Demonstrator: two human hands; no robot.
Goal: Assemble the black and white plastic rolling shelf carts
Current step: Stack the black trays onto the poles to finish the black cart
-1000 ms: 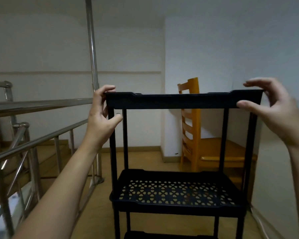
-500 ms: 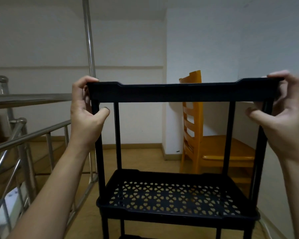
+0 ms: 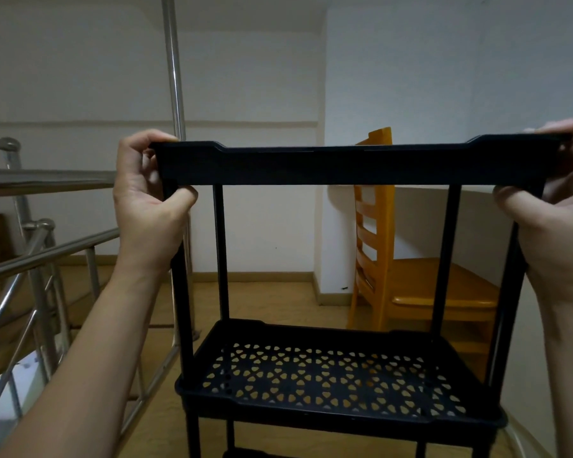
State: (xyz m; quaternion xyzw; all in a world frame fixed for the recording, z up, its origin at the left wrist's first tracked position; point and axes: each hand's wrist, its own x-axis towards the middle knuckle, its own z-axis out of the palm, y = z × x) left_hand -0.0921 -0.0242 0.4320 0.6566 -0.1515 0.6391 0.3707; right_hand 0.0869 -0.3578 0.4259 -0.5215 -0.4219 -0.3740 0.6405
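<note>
Head view: left hand (image 3: 149, 201) and cropped right hand (image 3: 558, 223) grip top shelf (image 3: 344, 165).

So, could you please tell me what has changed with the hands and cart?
The right hand, earlier open beside the top shelf, has closed and now grips its right end. The left hand kept its grip on the left corner; the middle shelf and wooden chair stayed put.

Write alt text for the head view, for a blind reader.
A left hand and right hand grip the ends of the top tray of a black shelf cart. A perforated shelf sits below; a wooden chair behind, a steel railing at left.
</note>
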